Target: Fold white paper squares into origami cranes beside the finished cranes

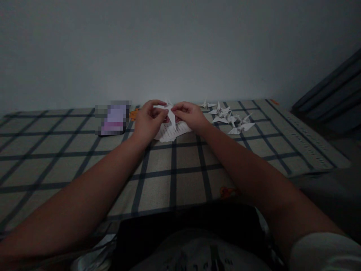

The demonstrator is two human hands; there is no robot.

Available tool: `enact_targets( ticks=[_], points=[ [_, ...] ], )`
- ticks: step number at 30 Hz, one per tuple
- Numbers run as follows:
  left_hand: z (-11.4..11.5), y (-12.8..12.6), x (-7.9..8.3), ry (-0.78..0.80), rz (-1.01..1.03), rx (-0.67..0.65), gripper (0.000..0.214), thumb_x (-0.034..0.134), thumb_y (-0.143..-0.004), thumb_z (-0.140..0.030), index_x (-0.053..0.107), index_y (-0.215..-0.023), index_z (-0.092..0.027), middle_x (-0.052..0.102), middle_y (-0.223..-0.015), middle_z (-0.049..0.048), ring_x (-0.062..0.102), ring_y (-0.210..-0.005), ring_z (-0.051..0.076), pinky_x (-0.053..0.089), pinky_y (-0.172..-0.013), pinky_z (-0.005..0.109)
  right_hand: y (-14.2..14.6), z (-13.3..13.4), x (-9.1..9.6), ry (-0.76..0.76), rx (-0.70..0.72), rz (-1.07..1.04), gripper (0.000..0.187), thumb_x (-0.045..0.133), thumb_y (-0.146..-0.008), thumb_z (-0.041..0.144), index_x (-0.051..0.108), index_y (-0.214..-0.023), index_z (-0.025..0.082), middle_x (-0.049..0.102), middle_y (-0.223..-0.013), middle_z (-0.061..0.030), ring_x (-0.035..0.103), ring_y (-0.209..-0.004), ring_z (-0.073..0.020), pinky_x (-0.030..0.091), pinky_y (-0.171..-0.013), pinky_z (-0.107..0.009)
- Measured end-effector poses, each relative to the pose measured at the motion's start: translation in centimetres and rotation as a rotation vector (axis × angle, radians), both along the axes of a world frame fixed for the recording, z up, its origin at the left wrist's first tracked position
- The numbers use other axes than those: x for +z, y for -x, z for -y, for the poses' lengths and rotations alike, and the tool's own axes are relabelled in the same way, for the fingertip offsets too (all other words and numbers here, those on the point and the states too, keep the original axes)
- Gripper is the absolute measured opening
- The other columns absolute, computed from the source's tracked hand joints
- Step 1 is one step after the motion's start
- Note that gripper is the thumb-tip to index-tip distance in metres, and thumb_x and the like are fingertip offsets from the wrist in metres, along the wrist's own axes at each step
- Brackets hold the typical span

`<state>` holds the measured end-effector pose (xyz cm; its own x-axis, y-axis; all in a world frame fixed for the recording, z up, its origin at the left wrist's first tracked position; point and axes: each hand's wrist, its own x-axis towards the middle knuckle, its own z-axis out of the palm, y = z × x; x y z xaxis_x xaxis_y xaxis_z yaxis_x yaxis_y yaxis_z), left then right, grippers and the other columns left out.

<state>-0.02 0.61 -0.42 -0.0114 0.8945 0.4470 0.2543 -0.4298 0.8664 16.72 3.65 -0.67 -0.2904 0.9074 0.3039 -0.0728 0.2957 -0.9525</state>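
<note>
Pinching a folded white paper piece (170,112) between them, left hand (148,119) and right hand (189,114) grasp it just above a printed paper stack (172,131); finished paper cranes (229,118) lie at 3 o'clock on the checked cloth (158,180).

Blurred phone (113,119), checked cloth (70,150), cranes (229,118)

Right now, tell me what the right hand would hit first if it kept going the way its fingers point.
The right hand points leftward across the folded paper piece it pinches. Past that it would probably meet the left hand, whose fingers hold the same piece; depth is hard to judge in this dim view.
</note>
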Motion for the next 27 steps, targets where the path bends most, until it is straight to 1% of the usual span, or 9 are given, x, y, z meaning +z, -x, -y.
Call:
enact_targets(
  ticks=[2,3,7,10,15,18,21,24,27],
  points=[
    [-0.1,0.2,-0.2,-0.023,-0.093,-0.017,0.023,0.066,-0.082,-0.031,0.071,-0.102,-0.021,0.070,-0.083,0.0025,0.066,-0.067,0.013,0.058,-0.067,0.027,-0.1,-0.1,0.0,0.060,-0.002,-0.001,0.008,0.067,-0.081,0.021,0.066,-0.088,0.018,0.065,-0.079,0.0013,0.056,-0.066,-0.0079,0.050,-0.066,-0.022],
    [-0.2,0.3,-0.3,-0.036,-0.130,-0.023,0.022,0.064,-0.083,-0.031,0.072,-0.101,-0.020,0.071,-0.086,0.0033,0.066,-0.069,0.014,0.058,-0.066,0.026,-0.2,-0.2,0.0,0.085,-0.003,-0.011,0.009,0.068,-0.081,0.021,0.067,-0.089,0.018,0.067,-0.080,0.0009,0.057,-0.066,-0.0078,0.051,-0.066,-0.021],
    [0.1,0.6,-0.1,-0.083,-0.248,-0.008,0.030,0.065,-0.081,-0.029,0.073,-0.108,-0.021,0.072,-0.093,0.0047,0.067,-0.079,0.016,0.057,-0.067,0.026,-0.4,-0.6,-0.3,0.133,0.006,-0.063,0.013,0.071,-0.079,0.022,0.070,-0.091,0.018,0.071,-0.083,-0.0006,0.060,-0.068,-0.0083,0.053,-0.067,-0.021],
    [0.5,0.8,0.4,-0.128,-0.323,0.018,0.029,0.069,-0.079,-0.029,0.075,-0.106,-0.020,0.073,-0.092,0.0049,0.066,-0.079,0.016,0.055,-0.067,0.024,-0.4,-0.7,-0.4,0.161,0.009,-0.095,0.012,0.071,-0.078,0.020,0.071,-0.091,0.017,0.072,-0.085,-0.0013,0.062,-0.070,-0.0087,0.054,-0.070,-0.022],
    [0.6,1.1,0.9,-0.222,-0.412,-0.014,0.026,0.069,-0.081,-0.033,0.078,-0.102,-0.020,0.075,-0.099,0.0065,0.065,-0.079,0.015,0.053,-0.067,0.024,-0.5,-0.6,-0.2,0.153,-0.003,-0.082,0.014,0.072,-0.078,0.020,0.072,-0.092,0.016,0.071,-0.082,-0.0013,0.060,-0.066,-0.0081,0.053,-0.067,-0.022],
    [0.4,1.3,0.8,-0.217,-0.415,-0.037,0.027,0.069,-0.081,-0.035,0.078,-0.103,-0.022,0.075,-0.101,0.0068,0.066,-0.083,0.016,0.054,-0.068,0.025,-0.6,-0.6,-0.1,0.140,0.002,-0.053,0.016,0.073,-0.077,0.023,0.073,-0.091,0.017,0.072,-0.084,-0.0020,0.061,-0.069,-0.0090,0.054,-0.070,-0.023],
    [0.3,1.4,0.8,-0.184,-0.375,-0.060,0.027,0.072,-0.080,-0.038,0.079,-0.100,-0.021,0.075,-0.101,0.0075,0.067,-0.086,0.018,0.055,-0.068,0.026,-0.8,-0.6,-0.1,0.135,0.024,-0.050,0.014,0.070,-0.079,0.024,0.074,-0.091,0.018,0.073,-0.086,-0.0022,0.063,-0.074,-0.0106,0.055,-0.074,-0.025],
    [0.0,1.4,0.7,-0.121,-0.275,-0.052,0.028,0.074,-0.079,-0.040,0.079,-0.098,-0.021,0.075,-0.100,0.0077,0.068,-0.079,0.017,0.056,-0.066,0.025,-1.0,-0.4,0.2,0.126,0.058,-0.034,0.018,0.065,-0.079,0.019,0.075,-0.095,0.017,0.073,-0.089,-0.0020,0.064,-0.077,-0.0105,0.054,-0.076,-0.024],
    [-0.4,1.4,0.5,-0.091,-0.211,-0.017,0.026,0.075,-0.079,-0.039,0.078,-0.096,-0.020,0.076,-0.094,0.0064,0.066,-0.068,0.013,0.054,-0.061,0.024,-1.1,-0.2,0.4,0.088,0.084,-0.006,0.022,0.067,-0.078,0.017,0.074,-0.099,0.016,0.074,-0.093,-0.0024,0.063,-0.078,-0.0099,0.054,-0.076,-0.024]
  ],
)
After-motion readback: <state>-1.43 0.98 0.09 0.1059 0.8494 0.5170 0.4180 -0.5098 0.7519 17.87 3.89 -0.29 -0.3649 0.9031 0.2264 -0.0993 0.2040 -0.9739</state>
